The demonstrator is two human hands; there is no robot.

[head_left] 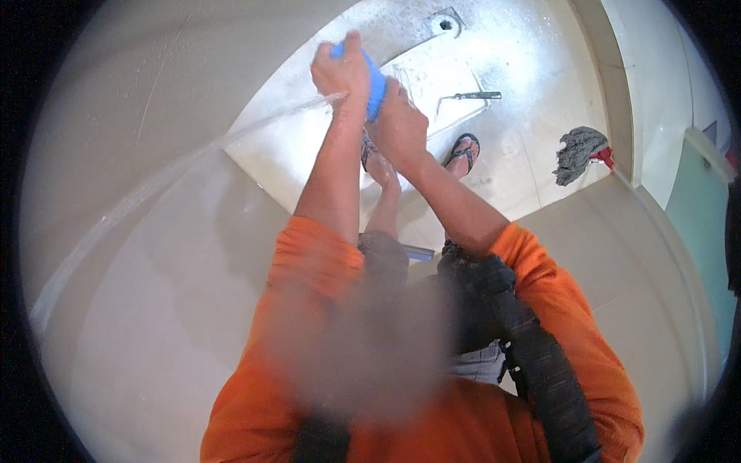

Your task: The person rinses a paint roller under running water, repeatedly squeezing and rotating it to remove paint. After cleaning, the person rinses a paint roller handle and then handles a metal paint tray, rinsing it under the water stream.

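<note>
My left hand (342,71) is closed around the upper end of a soft blue cloth or sponge (376,89); which of the two I cannot tell. Just below and to the right, my right hand (400,127) presses against its lower part with curled, slightly blurred fingers. Both hands hold it out in front of me above the wet floor. A clear, thin streak (193,158), either a water jet or a see-through hose, runs from the far left edge to my left wrist.
Beneath my hands lies a pale, wet floor with a round drain (445,25) at the far end. A dark-handled tool with a bent metal rod (477,96) rests there. At right are a grey mop head (579,156) and a green panel (701,224). Walls curve close around.
</note>
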